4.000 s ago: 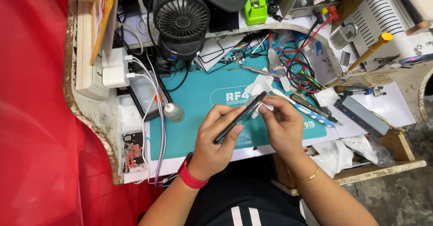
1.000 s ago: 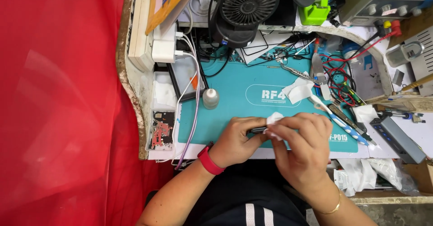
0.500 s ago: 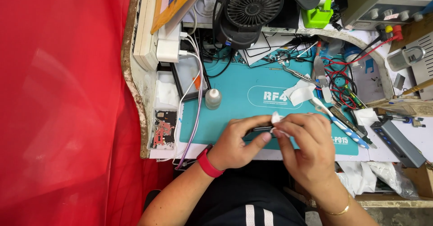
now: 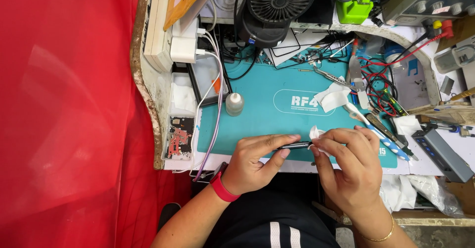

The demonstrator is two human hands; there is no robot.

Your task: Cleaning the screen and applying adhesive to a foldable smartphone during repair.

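Note:
My left hand point(image 4: 255, 160) grips a thin dark phone point(image 4: 293, 145) edge-on, low over the near side of a teal work mat point(image 4: 262, 114). My right hand point(image 4: 346, 166) pinches a small white wipe point(image 4: 316, 132) against the phone's right end. A red band sits on my left wrist, a thin gold bracelet on my right. Most of the phone is hidden between the two hands.
On the mat stand a small clear bottle point(image 4: 234, 103), white tissue pieces point(image 4: 334, 98), tweezers point(image 4: 329, 76) and a blue-and-white toothbrush point(image 4: 378, 132). A black fan point(image 4: 277, 3), chargers with cables point(image 4: 184, 45), red wires point(image 4: 383, 80), a parts tray point(image 4: 179, 134) and a red curtain point(image 4: 64, 114) surround it.
The hands with the phone have dropped from a raised, tilted hold to a flat one near the mat's front edge. The view has also shifted so the bench sits further right.

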